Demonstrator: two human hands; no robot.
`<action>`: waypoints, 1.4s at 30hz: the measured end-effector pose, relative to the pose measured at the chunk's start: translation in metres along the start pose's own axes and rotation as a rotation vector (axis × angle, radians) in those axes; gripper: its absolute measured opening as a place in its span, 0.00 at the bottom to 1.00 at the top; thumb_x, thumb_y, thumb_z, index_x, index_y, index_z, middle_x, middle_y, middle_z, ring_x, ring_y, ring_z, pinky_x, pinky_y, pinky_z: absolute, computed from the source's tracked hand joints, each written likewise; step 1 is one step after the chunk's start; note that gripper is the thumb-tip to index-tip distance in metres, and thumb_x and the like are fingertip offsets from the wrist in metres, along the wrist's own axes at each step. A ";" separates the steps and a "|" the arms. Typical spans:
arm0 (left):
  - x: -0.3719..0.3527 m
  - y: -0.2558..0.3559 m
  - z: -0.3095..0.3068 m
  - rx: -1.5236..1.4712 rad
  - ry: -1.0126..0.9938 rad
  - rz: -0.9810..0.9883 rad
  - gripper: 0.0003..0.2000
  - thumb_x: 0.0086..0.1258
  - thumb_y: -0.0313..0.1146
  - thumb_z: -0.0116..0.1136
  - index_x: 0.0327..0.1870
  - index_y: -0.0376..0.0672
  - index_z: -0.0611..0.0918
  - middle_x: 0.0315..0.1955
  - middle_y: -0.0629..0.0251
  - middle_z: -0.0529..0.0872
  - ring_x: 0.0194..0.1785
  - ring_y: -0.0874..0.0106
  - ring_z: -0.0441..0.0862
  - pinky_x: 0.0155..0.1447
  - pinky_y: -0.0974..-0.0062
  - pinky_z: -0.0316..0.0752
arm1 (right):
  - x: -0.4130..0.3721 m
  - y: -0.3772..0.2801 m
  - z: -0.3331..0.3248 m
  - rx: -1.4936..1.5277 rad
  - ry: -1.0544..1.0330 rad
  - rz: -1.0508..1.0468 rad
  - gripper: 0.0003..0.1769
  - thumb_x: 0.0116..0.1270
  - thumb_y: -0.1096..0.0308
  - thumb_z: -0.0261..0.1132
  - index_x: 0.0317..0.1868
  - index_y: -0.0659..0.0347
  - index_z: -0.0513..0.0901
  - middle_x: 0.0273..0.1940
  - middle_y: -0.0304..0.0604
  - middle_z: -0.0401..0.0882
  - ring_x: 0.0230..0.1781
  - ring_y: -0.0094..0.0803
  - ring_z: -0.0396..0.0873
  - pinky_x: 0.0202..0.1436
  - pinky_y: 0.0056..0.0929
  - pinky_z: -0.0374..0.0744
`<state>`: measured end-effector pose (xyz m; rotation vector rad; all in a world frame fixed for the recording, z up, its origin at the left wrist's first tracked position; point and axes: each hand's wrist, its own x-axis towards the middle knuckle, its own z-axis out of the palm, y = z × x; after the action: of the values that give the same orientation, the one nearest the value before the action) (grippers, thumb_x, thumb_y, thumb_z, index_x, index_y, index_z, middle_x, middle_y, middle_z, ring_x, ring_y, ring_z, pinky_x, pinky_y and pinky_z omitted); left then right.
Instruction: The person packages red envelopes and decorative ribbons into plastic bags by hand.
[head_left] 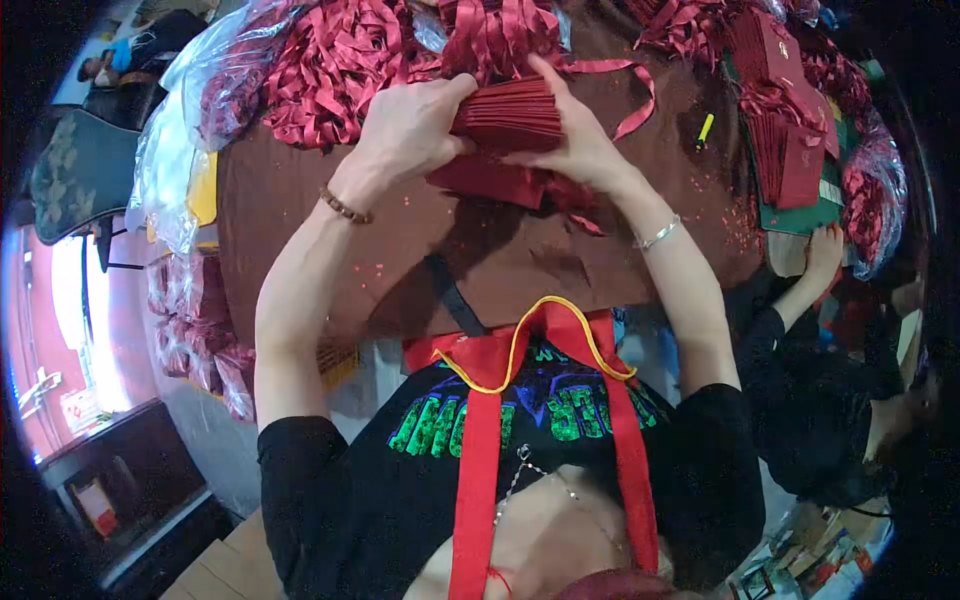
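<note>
The left hand, with a beaded bracelet at its wrist, and the right hand, with a thin silver bangle, both clasp a thick stack of dark red paper cards, pressed between them with its layered edges showing. It is held over the matte brown table. Beyond the hands lie glossy, curled heaps of red ribbon.

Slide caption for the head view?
The left hand and right hand grip a stack of red cards over a brown table, ribbons beyond.
</note>
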<state>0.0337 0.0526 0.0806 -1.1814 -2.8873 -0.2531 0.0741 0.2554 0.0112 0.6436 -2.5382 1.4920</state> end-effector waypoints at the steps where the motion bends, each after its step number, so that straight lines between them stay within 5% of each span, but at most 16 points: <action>1: 0.001 -0.001 0.006 -0.006 -0.070 -0.014 0.22 0.44 0.35 0.65 0.42 0.44 0.72 0.30 0.58 0.81 0.35 0.58 0.79 0.37 0.63 0.73 | 0.000 0.004 0.000 0.112 -0.065 0.013 0.56 0.39 0.62 0.76 0.66 0.62 0.50 0.59 0.47 0.64 0.59 0.35 0.65 0.63 0.30 0.63; 5: -0.007 0.001 0.008 -0.008 -0.068 0.090 0.24 0.43 0.35 0.65 0.43 0.44 0.71 0.32 0.58 0.79 0.36 0.57 0.79 0.37 0.63 0.73 | -0.011 0.009 0.011 0.100 -0.095 0.126 0.49 0.38 0.64 0.77 0.59 0.62 0.58 0.50 0.42 0.71 0.53 0.29 0.69 0.59 0.28 0.67; 7: -0.013 0.000 0.014 -0.029 -0.079 0.096 0.24 0.42 0.34 0.66 0.43 0.43 0.70 0.32 0.58 0.78 0.36 0.57 0.78 0.37 0.63 0.73 | -0.016 0.008 0.019 0.069 0.011 -0.076 0.45 0.39 0.63 0.78 0.55 0.61 0.60 0.48 0.43 0.73 0.50 0.31 0.72 0.57 0.29 0.69; 11: -0.014 0.002 0.013 0.038 0.033 0.171 0.22 0.44 0.37 0.66 0.39 0.42 0.69 0.29 0.60 0.77 0.34 0.59 0.78 0.34 0.65 0.74 | -0.016 0.000 0.018 0.035 -0.029 0.195 0.42 0.39 0.62 0.77 0.52 0.61 0.61 0.47 0.45 0.75 0.48 0.31 0.75 0.51 0.31 0.73; 17: -0.013 -0.003 0.009 -0.032 -0.006 0.168 0.28 0.52 0.40 0.63 0.54 0.44 0.67 0.36 0.59 0.77 0.41 0.62 0.78 0.40 0.70 0.75 | -0.013 0.007 0.025 0.131 0.070 0.102 0.36 0.42 0.63 0.76 0.48 0.63 0.64 0.42 0.44 0.77 0.44 0.30 0.76 0.48 0.28 0.74; 19: -0.012 -0.027 0.024 -1.159 0.278 0.140 0.34 0.61 0.54 0.51 0.64 0.45 0.59 0.50 0.57 0.74 0.54 0.64 0.72 0.53 0.69 0.69 | -0.013 0.005 0.024 -0.033 0.079 0.071 0.35 0.42 0.64 0.76 0.48 0.63 0.64 0.40 0.43 0.78 0.41 0.29 0.77 0.47 0.27 0.75; 20: -0.018 -0.032 0.016 -1.323 0.331 0.010 0.47 0.55 0.72 0.33 0.67 0.39 0.52 0.61 0.53 0.63 0.65 0.62 0.59 0.64 0.62 0.57 | -0.012 0.006 0.025 -0.031 0.074 0.061 0.35 0.42 0.64 0.76 0.48 0.63 0.64 0.40 0.43 0.78 0.41 0.29 0.77 0.47 0.27 0.75; 21: -0.023 -0.036 0.020 -1.388 0.418 -0.059 0.48 0.54 0.74 0.22 0.67 0.40 0.51 0.61 0.52 0.63 0.66 0.62 0.58 0.65 0.61 0.55 | -0.014 0.010 0.028 0.007 0.095 0.042 0.35 0.42 0.64 0.76 0.48 0.63 0.64 0.40 0.44 0.78 0.41 0.29 0.77 0.47 0.27 0.75; 23: -0.030 -0.012 0.031 -1.840 0.588 -0.521 0.47 0.55 0.73 0.22 0.64 0.38 0.58 0.56 0.52 0.69 0.61 0.63 0.65 0.62 0.62 0.61 | -0.016 0.014 0.031 0.046 0.101 0.021 0.36 0.42 0.64 0.76 0.48 0.64 0.64 0.40 0.44 0.78 0.41 0.29 0.77 0.47 0.27 0.75; 26: -0.033 -0.010 0.071 -1.946 0.471 -0.460 0.47 0.56 0.72 0.20 0.58 0.34 0.67 0.49 0.53 0.76 0.52 0.63 0.74 0.57 0.66 0.67 | -0.014 0.009 0.036 -0.034 0.102 0.031 0.36 0.42 0.64 0.76 0.48 0.65 0.64 0.40 0.44 0.77 0.42 0.29 0.77 0.47 0.27 0.74; 34: -0.036 -0.010 0.064 -1.957 0.333 -0.453 0.44 0.61 0.69 0.22 0.51 0.30 0.72 0.44 0.54 0.79 0.47 0.66 0.77 0.55 0.72 0.69 | -0.012 0.010 0.027 -0.135 0.061 -0.052 0.35 0.44 0.65 0.75 0.50 0.61 0.63 0.43 0.47 0.76 0.47 0.31 0.75 0.47 0.28 0.76; 36: -0.041 -0.018 0.046 -1.712 0.061 -0.422 0.44 0.61 0.68 0.21 0.54 0.30 0.70 0.47 0.54 0.78 0.51 0.68 0.75 0.58 0.74 0.67 | -0.012 0.024 0.035 0.059 0.078 0.030 0.35 0.45 0.67 0.74 0.50 0.61 0.63 0.43 0.47 0.75 0.48 0.30 0.74 0.47 0.28 0.76; 37: -0.033 -0.045 0.047 -1.662 -0.057 -0.153 0.36 0.66 0.61 0.34 0.60 0.34 0.65 0.50 0.55 0.76 0.55 0.68 0.73 0.60 0.73 0.65 | -0.012 0.032 0.039 0.256 0.091 0.110 0.34 0.45 0.68 0.74 0.50 0.61 0.63 0.43 0.47 0.75 0.49 0.30 0.74 0.48 0.28 0.76; 39: -0.024 -0.036 0.011 -1.161 -0.040 -0.014 0.35 0.62 0.49 0.53 0.65 0.38 0.57 0.53 0.57 0.74 0.56 0.69 0.71 0.61 0.71 0.65 | -0.009 0.041 0.038 0.335 0.078 0.160 0.34 0.45 0.69 0.74 0.50 0.61 0.62 0.42 0.46 0.76 0.48 0.30 0.74 0.48 0.28 0.76; 40: -0.020 -0.022 -0.003 -0.709 -0.055 0.029 0.46 0.50 0.41 0.66 0.67 0.41 0.50 0.56 0.54 0.71 0.58 0.65 0.71 0.59 0.71 0.67 | -0.011 0.039 0.037 0.379 0.068 0.187 0.34 0.45 0.70 0.74 0.49 0.61 0.62 0.42 0.46 0.76 0.47 0.30 0.74 0.48 0.28 0.76; 42: -0.011 0.007 -0.002 -0.144 0.024 0.166 0.48 0.41 0.43 0.69 0.64 0.38 0.54 0.47 0.50 0.73 0.48 0.57 0.75 0.48 0.69 0.72 | -0.014 0.028 0.033 0.270 0.071 0.115 0.34 0.45 0.71 0.74 0.49 0.61 0.62 0.42 0.45 0.76 0.46 0.30 0.75 0.49 0.28 0.76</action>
<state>0.0461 0.0494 0.0824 -1.4203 -2.7699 -0.4743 0.0786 0.2433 -0.0318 0.4715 -2.3785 1.8825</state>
